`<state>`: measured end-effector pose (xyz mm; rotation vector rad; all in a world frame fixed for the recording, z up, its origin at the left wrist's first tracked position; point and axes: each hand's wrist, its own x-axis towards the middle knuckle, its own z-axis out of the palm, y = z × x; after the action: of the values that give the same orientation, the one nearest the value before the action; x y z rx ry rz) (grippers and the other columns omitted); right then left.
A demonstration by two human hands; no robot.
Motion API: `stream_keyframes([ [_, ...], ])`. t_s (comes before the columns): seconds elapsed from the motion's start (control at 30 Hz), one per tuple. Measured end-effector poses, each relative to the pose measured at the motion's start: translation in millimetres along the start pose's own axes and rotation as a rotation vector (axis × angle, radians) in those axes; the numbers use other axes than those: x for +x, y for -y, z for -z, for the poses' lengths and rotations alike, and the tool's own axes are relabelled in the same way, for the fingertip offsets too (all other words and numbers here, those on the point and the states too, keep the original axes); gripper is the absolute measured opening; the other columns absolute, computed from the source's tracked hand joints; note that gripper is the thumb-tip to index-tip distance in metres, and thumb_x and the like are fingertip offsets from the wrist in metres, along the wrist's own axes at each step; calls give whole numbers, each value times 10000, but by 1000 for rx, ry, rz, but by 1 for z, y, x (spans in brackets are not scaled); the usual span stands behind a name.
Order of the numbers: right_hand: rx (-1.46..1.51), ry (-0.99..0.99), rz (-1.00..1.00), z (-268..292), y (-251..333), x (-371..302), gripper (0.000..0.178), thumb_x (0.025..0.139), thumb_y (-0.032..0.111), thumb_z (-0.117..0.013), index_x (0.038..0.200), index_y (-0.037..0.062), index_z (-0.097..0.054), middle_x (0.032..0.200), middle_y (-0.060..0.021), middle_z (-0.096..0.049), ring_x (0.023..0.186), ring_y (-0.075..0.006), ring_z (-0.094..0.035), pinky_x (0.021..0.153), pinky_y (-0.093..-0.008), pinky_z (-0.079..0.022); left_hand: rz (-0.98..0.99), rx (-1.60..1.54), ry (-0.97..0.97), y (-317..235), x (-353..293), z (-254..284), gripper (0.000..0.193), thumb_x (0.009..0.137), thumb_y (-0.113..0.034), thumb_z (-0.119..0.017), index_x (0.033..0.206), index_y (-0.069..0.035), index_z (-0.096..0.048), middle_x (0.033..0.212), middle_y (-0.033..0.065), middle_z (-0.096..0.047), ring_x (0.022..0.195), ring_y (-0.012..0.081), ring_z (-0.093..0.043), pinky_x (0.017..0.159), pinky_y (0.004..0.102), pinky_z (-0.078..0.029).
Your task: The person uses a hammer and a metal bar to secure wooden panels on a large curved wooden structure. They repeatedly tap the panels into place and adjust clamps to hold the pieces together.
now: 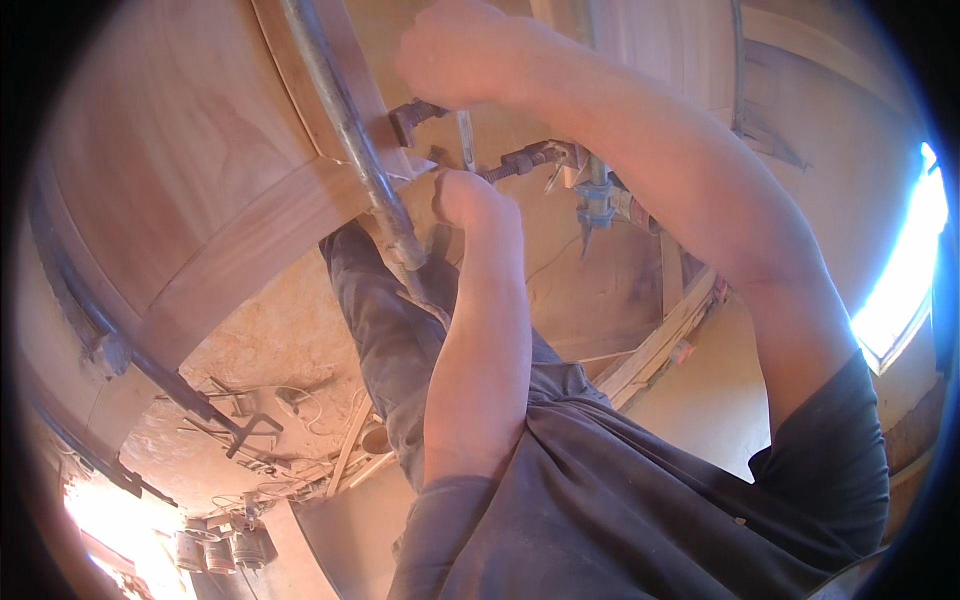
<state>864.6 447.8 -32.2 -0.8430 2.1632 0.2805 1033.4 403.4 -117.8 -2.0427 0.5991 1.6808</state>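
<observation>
My left hand (478, 200) is closed in a fist near the corner of a wooden panelled door (185, 130). Above it, my right hand (450, 50) is closed too, and its fingers hide whatever they grip. A slim pale shaft (466, 140) shows between the two hands; whether either one holds it I cannot tell. Beside my right wrist sits a rusty clamp jaw (405, 122). A long metal clamp pipe (350, 130) crosses the door just left of my hands. To their right is a threaded clamp screw (525, 160) with a blue clamp fitting (594, 203).
More pipe clamps (150, 365) run along the door's lower left edge. Several tools and cords (285, 400) lie on the dusty floor. Lengths of wood (655, 345) lean at the right, near a bright window (905, 270). Cylindrical containers (220, 550) stand at lower left.
</observation>
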Motion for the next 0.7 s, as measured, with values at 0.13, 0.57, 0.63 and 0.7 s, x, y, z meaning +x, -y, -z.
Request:
stream_keyframes([
  [0.13, -40, -30, -74, 5, 30, -19, 160, 821, 141, -723, 939, 117, -828, 947, -68, -794, 983, -272, -754, 779, -394, -607, -86, 21, 82, 8, 4, 7, 409, 1006, -152, -480, 1305, 122, -526, 1246, 240, -608, 955, 316, -659, 809, 445, -527],
  [0.57, -74, 41, -115, 30, 51, -41, 205, 846, 153, -721, 1021, 162, -827, 1022, -40, -796, 1015, -253, -751, 765, -386, -603, -113, -161, 8, 12, -1, 6, 354, 1004, -154, -474, 1293, 38, -547, 1317, 169, -575, 1162, 290, -603, 979, 433, -491],
  [0.63, -105, -74, -140, 13, 56, -41, 204, 836, 156, -723, 1013, 158, -825, 1012, -48, -795, 1003, -253, -753, 756, -397, -603, -161, -139, -7, 19, 3, 6, 319, 999, -147, -489, 1246, 35, -575, 1259, 158, -621, 1109, 267, -629, 928, 407, -512],
  [0.7, -229, -208, -123, -8, 56, -47, 168, 817, 164, -715, 942, 141, -825, 963, -80, -793, 957, -266, -761, 743, -421, -599, -187, -38, -10, 26, 15, 4, 291, 987, -129, -497, 1206, 35, -597, 1199, 146, -662, 1041, 256, -652, 868, 392, -529],
])
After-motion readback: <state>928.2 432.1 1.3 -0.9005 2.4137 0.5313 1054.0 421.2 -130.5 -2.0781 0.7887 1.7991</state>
